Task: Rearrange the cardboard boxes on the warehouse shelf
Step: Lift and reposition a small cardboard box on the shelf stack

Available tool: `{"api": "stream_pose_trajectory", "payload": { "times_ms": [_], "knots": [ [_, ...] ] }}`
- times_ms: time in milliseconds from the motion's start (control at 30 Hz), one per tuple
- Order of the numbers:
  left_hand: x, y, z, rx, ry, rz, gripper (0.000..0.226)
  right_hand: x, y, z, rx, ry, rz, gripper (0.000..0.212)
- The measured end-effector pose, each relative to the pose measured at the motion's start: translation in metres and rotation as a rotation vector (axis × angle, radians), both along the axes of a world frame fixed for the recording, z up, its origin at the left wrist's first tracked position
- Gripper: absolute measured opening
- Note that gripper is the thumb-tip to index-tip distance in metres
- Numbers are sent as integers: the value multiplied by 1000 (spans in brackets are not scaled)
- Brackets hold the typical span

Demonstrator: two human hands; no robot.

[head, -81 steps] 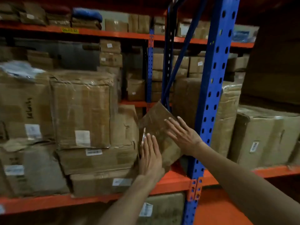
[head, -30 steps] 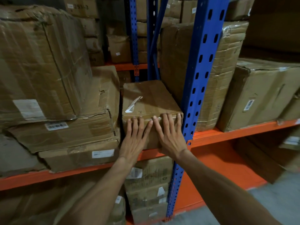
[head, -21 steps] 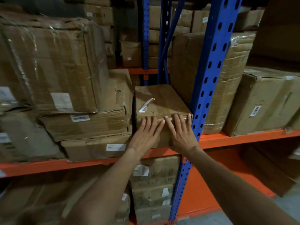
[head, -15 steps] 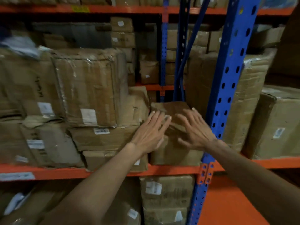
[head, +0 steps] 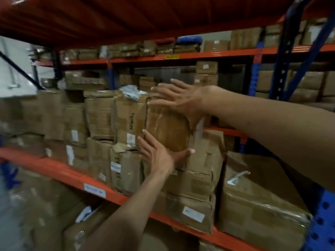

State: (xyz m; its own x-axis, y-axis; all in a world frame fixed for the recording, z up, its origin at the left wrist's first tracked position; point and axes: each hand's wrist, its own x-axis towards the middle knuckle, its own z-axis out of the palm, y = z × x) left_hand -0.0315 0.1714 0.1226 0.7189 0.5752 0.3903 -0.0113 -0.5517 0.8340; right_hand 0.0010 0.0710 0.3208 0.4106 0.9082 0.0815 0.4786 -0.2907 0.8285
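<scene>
Fingers of both hands lie spread on the taped box; we grip nothing. We judge the left hand props below while the right hand seemingly steadies above.

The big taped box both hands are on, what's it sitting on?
The taped box sits on flatter stacked boxes above the orange shelf beam. Hands cover its lower edge, hiding the contact.

Creased brown cardboard boxes, matt, some wrapped in glossy clear tape or film, with white paper labels. Smooth painted metal shelf beam, orange; blue perforated metal upright.
</scene>
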Motion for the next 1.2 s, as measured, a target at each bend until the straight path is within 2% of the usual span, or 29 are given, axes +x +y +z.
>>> {"api": "stream_pose_trajectory", "payload": {
  "times_ms": [133, 200, 267, 333, 433, 567, 733, 967, 1100, 1200],
  "knots": [
    [0, 11, -8, 45, 40, -58, 171, 0, 45, -19, -208, -261, -100, 146],
    [0, 13, -14, 87, -14, -50, 170, 4, 51, -20, -278, -334, -30, 137],
    [0, 11, -19, 126, -84, -3, 166, 4, 55, -20, -342, -383, -57, 138],
    [1, 8, -18, 145, -105, 47, 165, 0, 61, -19, -381, -347, -147, 143],
    [5, 3, -13, 185, -80, 86, 163, -17, 60, -11, -357, -190, -216, 158],
    [10, -4, -2, 320, -139, 20, 162, -25, 18, -3, -243, -217, -245, 159],
    [15, -26, 27, 743, -175, -168, 158, -30, -87, -21, 89, -222, -344, 160],
    [19, -112, 42, 1281, -209, -443, 155, -56, -219, -114, 639, -141, -604, 160],
    [26, -138, 12, 1387, -132, -504, 159, -62, -243, -166, 730, -52, -691, 148],
    [37, -123, -18, 1475, -158, -477, 161, -55, -228, -205, 785, 33, -757, 143]
  ]
}}
